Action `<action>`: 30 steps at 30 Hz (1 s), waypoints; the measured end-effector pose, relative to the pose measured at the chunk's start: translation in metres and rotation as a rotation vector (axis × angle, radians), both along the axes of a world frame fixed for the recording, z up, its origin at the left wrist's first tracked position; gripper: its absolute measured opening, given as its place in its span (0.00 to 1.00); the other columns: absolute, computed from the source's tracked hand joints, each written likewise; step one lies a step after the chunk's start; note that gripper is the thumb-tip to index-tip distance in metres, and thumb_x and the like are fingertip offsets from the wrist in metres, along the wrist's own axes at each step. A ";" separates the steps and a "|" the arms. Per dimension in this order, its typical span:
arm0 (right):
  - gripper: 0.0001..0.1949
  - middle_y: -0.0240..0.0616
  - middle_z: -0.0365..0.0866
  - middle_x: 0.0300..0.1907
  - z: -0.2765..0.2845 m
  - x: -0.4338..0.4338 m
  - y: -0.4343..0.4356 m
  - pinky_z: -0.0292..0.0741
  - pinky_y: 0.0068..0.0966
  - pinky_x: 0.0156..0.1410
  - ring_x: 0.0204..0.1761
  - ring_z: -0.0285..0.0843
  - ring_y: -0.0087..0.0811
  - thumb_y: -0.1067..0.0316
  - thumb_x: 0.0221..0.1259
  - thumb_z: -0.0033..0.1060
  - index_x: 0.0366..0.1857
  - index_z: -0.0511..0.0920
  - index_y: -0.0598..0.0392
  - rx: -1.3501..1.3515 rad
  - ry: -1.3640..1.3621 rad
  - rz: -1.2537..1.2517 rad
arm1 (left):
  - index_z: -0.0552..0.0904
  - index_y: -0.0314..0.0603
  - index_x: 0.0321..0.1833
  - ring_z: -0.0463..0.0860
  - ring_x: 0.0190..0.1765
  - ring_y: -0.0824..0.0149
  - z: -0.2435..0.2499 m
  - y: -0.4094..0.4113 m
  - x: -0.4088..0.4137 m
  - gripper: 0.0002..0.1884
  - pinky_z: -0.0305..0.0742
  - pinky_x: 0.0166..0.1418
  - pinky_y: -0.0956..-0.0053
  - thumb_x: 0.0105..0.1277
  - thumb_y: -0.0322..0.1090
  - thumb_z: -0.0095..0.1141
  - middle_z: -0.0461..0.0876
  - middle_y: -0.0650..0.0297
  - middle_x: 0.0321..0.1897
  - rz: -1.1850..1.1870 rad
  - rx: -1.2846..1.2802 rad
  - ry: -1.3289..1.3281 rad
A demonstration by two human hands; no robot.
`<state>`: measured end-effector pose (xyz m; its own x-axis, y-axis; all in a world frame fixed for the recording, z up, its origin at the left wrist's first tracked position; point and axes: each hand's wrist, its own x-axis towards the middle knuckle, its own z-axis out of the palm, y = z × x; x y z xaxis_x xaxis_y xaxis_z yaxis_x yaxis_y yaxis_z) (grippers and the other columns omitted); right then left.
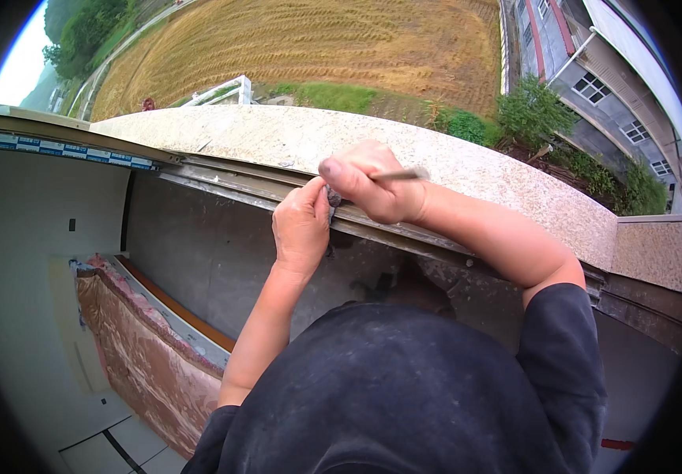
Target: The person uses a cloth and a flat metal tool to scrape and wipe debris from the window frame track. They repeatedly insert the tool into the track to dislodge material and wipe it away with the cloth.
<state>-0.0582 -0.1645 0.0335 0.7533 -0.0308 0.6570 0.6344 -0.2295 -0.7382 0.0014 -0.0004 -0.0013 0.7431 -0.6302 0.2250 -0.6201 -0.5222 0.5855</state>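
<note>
My right hand (373, 185) is closed around a slim tool, and its blurred handle end (403, 174) sticks out behind the fist. The tool's working end is hidden, so I cannot tell its kind. My left hand (302, 224) pinches a small dark grey lump (333, 197), perhaps a rag, just below the right fist. Both hands are over the metal window track (246, 181), which has grooves and pale dirt specks. Beyond it lies a speckled stone windowsill (270, 136).
Dark wall panelling (198, 231) drops below the track on the room side. A brownish plastic-wrapped padded piece (157, 361) stands at lower left. Blue-and-white printed tape (68, 149) runs along the frame. Outside are a mown field (317, 47) and a grey building (604, 89).
</note>
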 end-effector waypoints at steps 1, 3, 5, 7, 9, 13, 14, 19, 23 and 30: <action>0.19 0.43 0.71 0.17 -0.004 -0.002 0.000 0.69 0.35 0.28 0.20 0.71 0.44 0.66 0.74 0.41 0.22 0.75 0.60 0.009 -0.001 0.102 | 0.83 0.42 0.46 0.82 0.32 0.47 -0.001 0.000 0.000 0.08 0.76 0.37 0.56 0.68 0.33 0.55 0.81 0.51 0.29 -0.029 0.037 -0.046; 0.16 0.44 0.73 0.19 -0.010 -0.008 -0.001 0.71 0.36 0.30 0.22 0.72 0.45 0.69 0.71 0.45 0.22 0.75 0.61 0.022 -0.004 0.188 | 0.80 0.42 0.42 0.81 0.32 0.45 0.001 -0.002 -0.001 0.06 0.76 0.36 0.52 0.69 0.35 0.53 0.80 0.52 0.28 -0.101 0.109 -0.124; 0.15 0.44 0.72 0.20 -0.014 -0.019 -0.004 0.70 0.36 0.30 0.22 0.71 0.46 0.70 0.69 0.47 0.20 0.74 0.60 -0.066 -0.005 0.251 | 0.79 0.41 0.39 0.81 0.32 0.44 0.002 -0.006 -0.007 0.06 0.76 0.35 0.51 0.69 0.35 0.52 0.80 0.52 0.28 -0.131 0.221 -0.171; 0.17 0.42 0.69 0.19 -0.011 -0.027 -0.004 0.68 0.38 0.29 0.21 0.68 0.46 0.69 0.67 0.52 0.16 0.69 0.57 -0.170 -0.026 0.302 | 0.76 0.40 0.36 0.81 0.31 0.44 0.008 -0.008 -0.014 0.05 0.76 0.32 0.50 0.68 0.33 0.52 0.78 0.52 0.27 -0.152 0.180 -0.166; 0.19 0.42 0.66 0.18 -0.011 -0.035 -0.001 0.67 0.41 0.30 0.22 0.68 0.46 0.69 0.65 0.55 0.14 0.66 0.55 -0.293 -0.081 0.318 | 0.75 0.40 0.36 0.81 0.30 0.44 0.010 -0.011 -0.018 0.05 0.76 0.31 0.50 0.68 0.33 0.52 0.78 0.51 0.26 -0.179 0.199 -0.132; 0.21 0.40 0.69 0.15 -0.010 -0.057 0.000 0.70 0.39 0.30 0.22 0.71 0.45 0.65 0.64 0.60 0.11 0.68 0.54 -0.370 -0.069 0.296 | 0.76 0.39 0.39 0.79 0.29 0.45 0.006 -0.016 -0.032 0.04 0.73 0.30 0.53 0.65 0.31 0.54 0.76 0.52 0.25 -0.201 0.196 -0.100; 0.21 0.40 0.69 0.16 -0.007 -0.061 -0.002 0.70 0.39 0.30 0.21 0.71 0.44 0.65 0.63 0.60 0.10 0.68 0.54 -0.387 -0.065 0.303 | 0.77 0.38 0.39 0.79 0.28 0.45 0.006 -0.018 -0.034 0.04 0.73 0.29 0.54 0.65 0.30 0.55 0.76 0.52 0.24 -0.224 0.188 -0.094; 0.21 0.40 0.66 0.15 -0.001 -0.081 -0.009 0.69 0.39 0.29 0.20 0.69 0.45 0.66 0.62 0.61 0.10 0.67 0.54 -0.343 0.003 0.304 | 0.77 0.37 0.41 0.80 0.27 0.46 0.007 -0.028 -0.050 0.05 0.75 0.28 0.55 0.64 0.29 0.55 0.76 0.52 0.25 -0.297 0.179 -0.071; 0.21 0.40 0.65 0.15 0.012 -0.101 -0.020 0.68 0.39 0.28 0.19 0.67 0.45 0.68 0.62 0.59 0.10 0.66 0.54 -0.278 0.091 0.273 | 0.76 0.37 0.41 0.82 0.26 0.49 0.004 -0.035 -0.062 0.06 0.77 0.27 0.57 0.62 0.28 0.55 0.77 0.54 0.25 -0.392 0.133 -0.102; 0.19 0.39 0.60 0.14 0.013 -0.128 -0.033 0.60 0.38 0.25 0.16 0.59 0.42 0.71 0.69 0.49 0.15 0.65 0.57 0.069 0.139 0.030 | 0.80 0.37 0.48 0.82 0.31 0.47 0.009 -0.050 -0.072 0.11 0.76 0.32 0.56 0.63 0.27 0.57 0.81 0.52 0.30 -0.493 0.181 0.029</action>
